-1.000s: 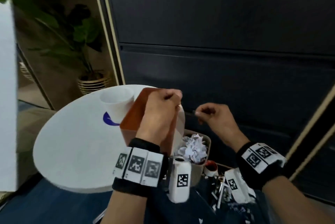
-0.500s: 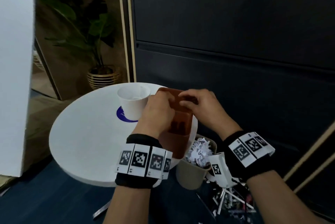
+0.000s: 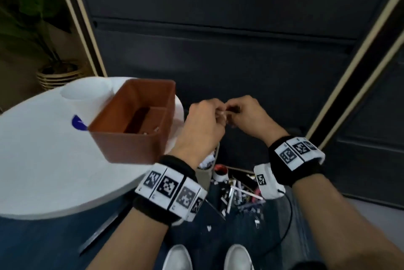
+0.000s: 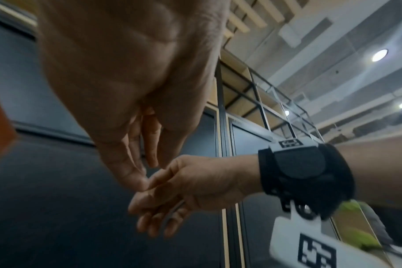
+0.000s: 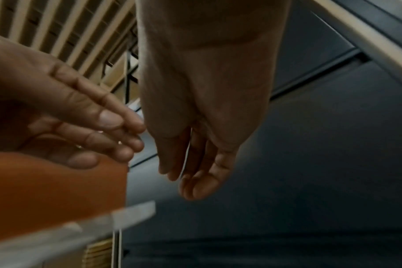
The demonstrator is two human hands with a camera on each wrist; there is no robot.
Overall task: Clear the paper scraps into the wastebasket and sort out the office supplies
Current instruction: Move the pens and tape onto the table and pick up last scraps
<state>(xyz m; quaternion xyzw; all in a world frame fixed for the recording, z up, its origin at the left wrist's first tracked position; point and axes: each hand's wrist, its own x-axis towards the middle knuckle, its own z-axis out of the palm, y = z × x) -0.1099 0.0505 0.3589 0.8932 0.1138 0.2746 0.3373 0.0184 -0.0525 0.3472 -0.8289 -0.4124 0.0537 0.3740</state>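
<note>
A brown organizer box stands upright at the right edge of the white round table; small bits lie inside it. Both hands are off it and meet in the air to its right, above the beige wastebasket of crumpled paper. My right hand pinches a small thin pale piece, seen as a sliver in the right wrist view. My left hand has loosely bent fingers whose tips touch the right hand's thumb. What the piece is cannot be made out.
A white cup stands behind the box on the table. On the dark floor beside the basket lie a small red-topped pot and a heap of pens and clips. Dark cabinet fronts close off the far side.
A second ago my left hand held the box tilted over the basket. Both hands then set it on the table; now they have left it and come together to its right.
</note>
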